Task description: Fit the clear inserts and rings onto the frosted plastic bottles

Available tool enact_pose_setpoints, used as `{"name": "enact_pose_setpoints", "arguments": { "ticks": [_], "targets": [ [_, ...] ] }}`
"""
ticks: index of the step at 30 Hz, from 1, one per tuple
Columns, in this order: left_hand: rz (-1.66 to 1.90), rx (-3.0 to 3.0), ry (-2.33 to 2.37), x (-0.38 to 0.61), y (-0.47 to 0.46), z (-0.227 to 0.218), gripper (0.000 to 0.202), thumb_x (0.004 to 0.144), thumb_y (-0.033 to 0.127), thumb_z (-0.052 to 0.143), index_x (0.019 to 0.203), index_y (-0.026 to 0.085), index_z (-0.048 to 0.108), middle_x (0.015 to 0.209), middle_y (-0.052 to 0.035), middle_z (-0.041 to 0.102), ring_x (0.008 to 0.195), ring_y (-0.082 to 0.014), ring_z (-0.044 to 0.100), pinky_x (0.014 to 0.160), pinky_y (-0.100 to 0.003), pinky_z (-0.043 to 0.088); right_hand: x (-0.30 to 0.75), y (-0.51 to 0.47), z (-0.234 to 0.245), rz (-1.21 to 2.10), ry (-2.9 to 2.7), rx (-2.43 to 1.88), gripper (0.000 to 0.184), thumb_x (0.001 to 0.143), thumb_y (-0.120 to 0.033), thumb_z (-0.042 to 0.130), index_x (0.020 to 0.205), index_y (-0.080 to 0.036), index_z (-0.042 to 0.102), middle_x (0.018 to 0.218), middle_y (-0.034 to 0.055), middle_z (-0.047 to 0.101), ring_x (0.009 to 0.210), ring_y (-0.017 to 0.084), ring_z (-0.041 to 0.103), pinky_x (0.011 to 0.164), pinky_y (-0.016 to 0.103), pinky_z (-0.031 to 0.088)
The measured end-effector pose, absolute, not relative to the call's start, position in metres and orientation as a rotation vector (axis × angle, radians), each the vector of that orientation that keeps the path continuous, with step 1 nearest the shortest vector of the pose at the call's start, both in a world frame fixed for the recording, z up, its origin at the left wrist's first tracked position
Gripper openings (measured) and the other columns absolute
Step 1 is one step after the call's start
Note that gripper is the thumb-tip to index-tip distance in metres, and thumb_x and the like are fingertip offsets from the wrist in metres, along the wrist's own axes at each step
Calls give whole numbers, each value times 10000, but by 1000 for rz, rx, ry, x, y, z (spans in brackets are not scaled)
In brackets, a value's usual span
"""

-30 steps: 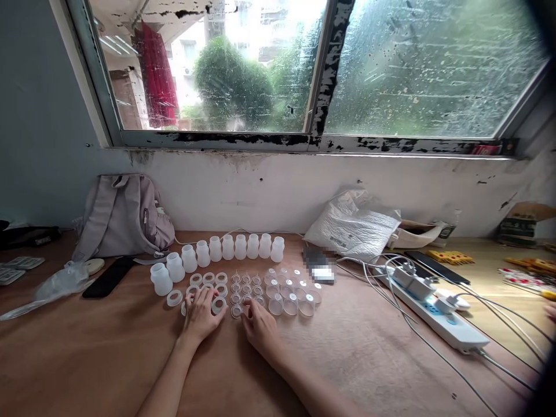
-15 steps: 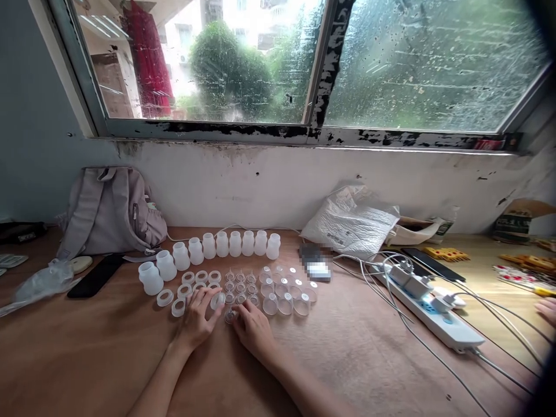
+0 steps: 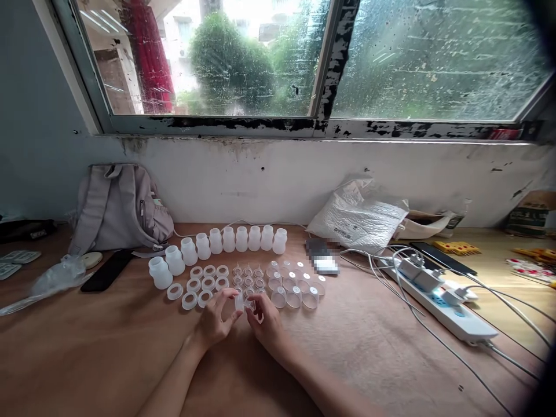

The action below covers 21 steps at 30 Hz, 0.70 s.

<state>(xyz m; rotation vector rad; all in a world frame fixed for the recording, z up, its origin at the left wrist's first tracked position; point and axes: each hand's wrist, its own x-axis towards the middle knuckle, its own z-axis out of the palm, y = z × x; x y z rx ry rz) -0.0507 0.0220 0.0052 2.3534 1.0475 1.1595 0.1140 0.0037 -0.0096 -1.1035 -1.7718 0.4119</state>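
White ring (image 3: 238,301) has left the table (image 3: 130,347), pinched by left hand (image 3: 215,324); right hand (image 3: 269,324) pinches clear valve (image 3: 251,307).

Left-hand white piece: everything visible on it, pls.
The white piece is small, short and round, translucent white, plastic by its look, like the rings laid in rows on the table. It is held above the tabletop, apparently tipped on its side, in the grip of the left hand. The right hand holds a small clear part close beside it; contact between them cannot be told.
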Motion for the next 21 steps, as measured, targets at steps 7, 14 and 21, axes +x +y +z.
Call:
{"name": "enact_pose_setpoints", "arguments": {
  "ticks": [7,14,21],
  "targets": [
    [1158,2357,1061,-51,22,1,273,801,286,483,1055,199,433,1024,-95,552,981,-217,521,838,-378,443,117,1,2,465,-1769,-1040,201,777,-139,414,958,-205,474,763,29,565,655,135,526,628,259,453],
    [1197,2359,1055,-50,24,-5,277,770,310,539,1009,204,448,1006,-77,560,983,-209,523,843,-375,444,119,0,10,587,-1770,-1032,220,771,-151,445,980,-210,482,850,41,613,764,151,586,703,283,465],
    [1185,2318,992,-41,20,-6,334,769,250,525,1088,210,433,1051,-87,530,939,-202,532,794,-362,472,121,2,11,756,-1638,-1010,95,777,-191,474,865,-201,509,792,22,587,706,135,562,646,267,474]
  ]
}}
